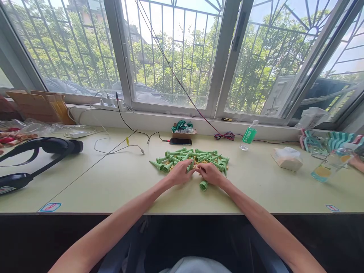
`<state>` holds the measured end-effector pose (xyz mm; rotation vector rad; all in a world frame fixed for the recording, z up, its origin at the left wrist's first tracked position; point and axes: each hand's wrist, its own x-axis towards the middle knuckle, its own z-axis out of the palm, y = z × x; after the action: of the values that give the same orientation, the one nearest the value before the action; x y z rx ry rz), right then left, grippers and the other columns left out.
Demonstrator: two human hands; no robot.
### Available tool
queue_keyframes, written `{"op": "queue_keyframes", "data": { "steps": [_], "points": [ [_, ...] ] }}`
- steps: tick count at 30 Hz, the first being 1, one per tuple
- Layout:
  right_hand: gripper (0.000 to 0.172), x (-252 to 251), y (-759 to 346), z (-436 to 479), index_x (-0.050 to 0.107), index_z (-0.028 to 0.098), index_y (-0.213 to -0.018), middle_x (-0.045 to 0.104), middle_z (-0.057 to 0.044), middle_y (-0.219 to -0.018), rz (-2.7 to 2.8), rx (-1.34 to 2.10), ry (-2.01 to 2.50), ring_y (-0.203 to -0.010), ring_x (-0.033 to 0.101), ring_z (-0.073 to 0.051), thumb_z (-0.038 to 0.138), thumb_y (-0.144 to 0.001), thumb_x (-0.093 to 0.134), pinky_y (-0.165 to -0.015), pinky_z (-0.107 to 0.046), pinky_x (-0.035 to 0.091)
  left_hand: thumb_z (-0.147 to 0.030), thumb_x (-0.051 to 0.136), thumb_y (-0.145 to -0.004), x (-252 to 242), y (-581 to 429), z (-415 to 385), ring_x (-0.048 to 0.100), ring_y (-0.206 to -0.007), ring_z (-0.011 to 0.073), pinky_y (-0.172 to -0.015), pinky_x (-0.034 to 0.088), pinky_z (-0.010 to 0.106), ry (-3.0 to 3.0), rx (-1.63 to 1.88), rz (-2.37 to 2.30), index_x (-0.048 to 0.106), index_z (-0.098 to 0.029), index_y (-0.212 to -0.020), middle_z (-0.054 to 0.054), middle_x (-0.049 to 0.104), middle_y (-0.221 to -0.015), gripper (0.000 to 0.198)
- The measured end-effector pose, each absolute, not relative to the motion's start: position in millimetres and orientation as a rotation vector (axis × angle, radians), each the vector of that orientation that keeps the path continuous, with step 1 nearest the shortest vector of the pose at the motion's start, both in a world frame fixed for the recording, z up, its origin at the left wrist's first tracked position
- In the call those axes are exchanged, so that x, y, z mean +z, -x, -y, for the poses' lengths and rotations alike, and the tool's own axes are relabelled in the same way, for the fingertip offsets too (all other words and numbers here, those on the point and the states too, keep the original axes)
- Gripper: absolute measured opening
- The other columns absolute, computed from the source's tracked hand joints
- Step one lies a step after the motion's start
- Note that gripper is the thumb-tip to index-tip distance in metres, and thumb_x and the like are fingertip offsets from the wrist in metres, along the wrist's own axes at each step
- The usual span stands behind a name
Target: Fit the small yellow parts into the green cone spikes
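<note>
A pile of green plastic cone-shaped spikes [179,153] lies on the table, with small yellowish pieces [195,163] scattered among them. At the pile's near edge, my left hand [181,172] is closed around one green spike [191,164], which stands tilted in the fingers. My right hand [209,173] meets it from the other side, its fingers pinched close to the left fingertips. Whatever those right fingers hold is too small or hidden to name. A single green spike with its open round end [203,185] showing sits just below my right hand.
Behind the pile are a black phone [181,141] and a small box with green material [183,129]. A bottle [249,135] and tissue pack [287,158] stand right. A black headset [42,151] and cables [113,149] lie left. Another person's hand [356,162] shows far right.
</note>
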<state>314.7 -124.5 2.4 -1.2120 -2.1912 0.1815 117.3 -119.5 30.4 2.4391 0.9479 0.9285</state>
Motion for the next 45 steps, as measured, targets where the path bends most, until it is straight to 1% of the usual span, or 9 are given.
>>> {"op": "queue_keyframes", "data": {
  "steps": [13, 22, 24, 27, 30, 33, 38, 41, 45],
  "points": [
    [0.027, 6, -314, 126, 0.059, 0.018, -0.076, 0.061, 0.000, -0.062, 2.149, 0.239, 1.165, -0.057, 0.052, -0.012, 0.031, -0.096, 0.045, -0.058, -0.022, 0.035, -0.028, 0.059, -0.081, 22, -114, 114, 0.054, -0.059, 0.0164, -0.058, 0.041, 0.027, -2.427, 0.899, -0.998, 0.053, -0.018, -0.092, 0.002, 0.057, -0.072, 0.016],
    [0.031, 14, -311, 133, 0.063, 0.017, -0.095, 0.054, 0.003, -0.056, 2.041, 0.206, 1.119, -0.050, 0.045, -0.011, 0.046, -0.092, 0.051, -0.056, -0.023, 0.036, -0.033, 0.060, -0.083, 21, -118, 116, 0.055, -0.061, 0.0151, -0.057, 0.041, 0.026, -2.450, 0.868, -0.960, 0.053, -0.018, -0.095, 0.003, 0.060, -0.084, 0.021],
    [0.032, 14, -311, 134, 0.062, 0.017, -0.093, 0.055, 0.003, -0.058, 2.036, 0.218, 1.086, -0.050, 0.045, -0.011, 0.047, -0.090, 0.053, -0.056, -0.023, 0.036, -0.035, 0.063, -0.081, 19, -118, 116, 0.056, -0.063, 0.0157, -0.058, 0.041, 0.026, -2.446, 0.837, -0.965, 0.052, -0.019, -0.103, 0.003, 0.061, -0.088, 0.030],
    [0.032, 12, -309, 135, 0.059, 0.018, -0.079, 0.053, 0.002, -0.057, 2.048, 0.229, 1.062, -0.051, 0.043, -0.011, 0.048, -0.089, 0.055, -0.055, -0.023, 0.035, -0.035, 0.066, -0.078, 17, -119, 117, 0.059, -0.069, 0.0181, -0.061, 0.042, 0.027, -2.468, 0.789, -0.938, 0.049, -0.020, -0.114, 0.005, 0.063, -0.097, 0.043],
    [0.036, 10, -309, 134, 0.051, 0.019, -0.067, 0.051, 0.003, -0.056, 2.055, 0.241, 1.061, -0.051, 0.042, -0.010, 0.048, -0.087, 0.057, -0.053, -0.023, 0.034, -0.037, 0.069, -0.077, 16, -119, 117, 0.061, -0.076, 0.0232, -0.065, 0.042, 0.029, -2.526, 0.750, -0.929, 0.048, -0.021, -0.119, 0.005, 0.064, -0.092, 0.050],
    [0.037, 7, -308, 132, 0.048, 0.019, -0.065, 0.050, 0.003, -0.055, 2.059, 0.251, 1.054, -0.050, 0.040, -0.010, 0.046, -0.088, 0.057, -0.053, -0.022, 0.032, -0.037, 0.071, -0.075, 16, -119, 117, 0.061, -0.083, 0.0273, -0.067, 0.043, 0.031, -2.561, 0.725, -0.945, 0.049, -0.020, -0.120, 0.005, 0.064, -0.086, 0.053],
    [0.038, 7, -307, 131, 0.047, 0.019, -0.064, 0.045, 0.004, -0.053, 2.106, 0.270, 1.038, -0.050, 0.035, -0.010, 0.045, -0.090, 0.053, -0.052, -0.023, 0.030, -0.035, 0.069, -0.077, 23, -117, 118, 0.060, -0.082, 0.0252, -0.069, 0.043, 0.031, -2.585, 0.714, -0.890, 0.055, -0.019, -0.101, 0.004, 0.062, -0.085, 0.033],
    [0.038, 8, -307, 132, 0.048, 0.018, -0.064, 0.045, 0.004, -0.054, 2.118, 0.287, 1.014, -0.050, 0.035, -0.010, 0.045, -0.090, 0.053, -0.052, -0.023, 0.029, -0.027, 0.064, -0.077, 32, -114, 121, 0.058, -0.079, 0.0217, -0.068, 0.043, 0.030, -2.619, 0.674, -0.804, 0.055, -0.019, -0.092, 0.003, 0.060, -0.087, 0.020],
    [0.036, 8, -307, 132, 0.050, 0.018, -0.065, 0.049, 0.003, -0.056, 2.117, 0.321, 0.987, -0.052, 0.039, -0.010, 0.044, -0.089, 0.056, -0.053, -0.023, 0.031, -0.014, 0.057, -0.071, 36, -110, 122, 0.057, -0.077, 0.0193, -0.064, 0.044, 0.028, -2.652, 0.633, -0.839, 0.053, -0.018, -0.089, 0.005, 0.057, -0.092, 0.019]
  ]
}}
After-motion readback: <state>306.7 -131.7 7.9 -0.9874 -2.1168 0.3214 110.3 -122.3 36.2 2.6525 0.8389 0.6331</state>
